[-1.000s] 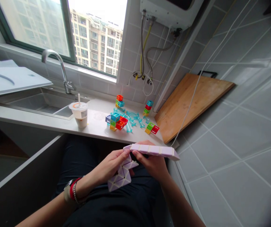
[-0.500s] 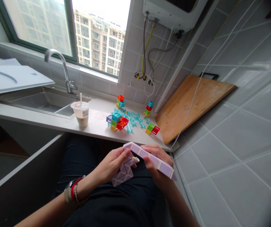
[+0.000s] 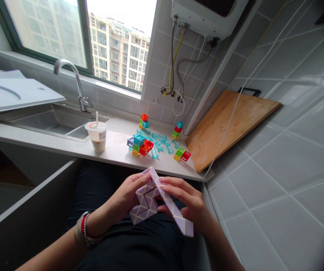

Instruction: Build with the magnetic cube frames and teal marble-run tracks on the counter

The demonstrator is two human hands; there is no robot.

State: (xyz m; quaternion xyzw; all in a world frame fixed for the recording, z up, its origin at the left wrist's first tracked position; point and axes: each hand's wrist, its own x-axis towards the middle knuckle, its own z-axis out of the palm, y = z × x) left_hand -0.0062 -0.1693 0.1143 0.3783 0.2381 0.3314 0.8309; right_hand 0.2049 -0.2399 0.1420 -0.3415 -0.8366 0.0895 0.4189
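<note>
Holding a purple folding toy (image 3: pixel 145 203) above the lap, just in front of the tabletop (image 3: pixel 116 150), with the left hand (image 3: pixel 126 192) closed on its folded cluster, thumb on top, and the right hand (image 3: pixel 191 201) partly curled, fingers laid on the straight strip slanting down to the right. Beyond, on the tabletop, colourful blocks (image 3: pixel 138 140) beside clear blue pieces (image 3: pixel 154 152), with a lidded cup (image 3: pixel 98 140) to the left near the sink (image 3: pixel 46 122).

- left hand (image 3: pixel 125 192): some fingertips hidden behind the puzzle (image 3: pixel 143 211)
- cup (image 3: pixel 97 142) by the worktop's (image 3: pixel 116 147) front edge: print's too tiny to read, sorry
- heater (image 3: pixel 201 19): top chopped off by the frame
</note>
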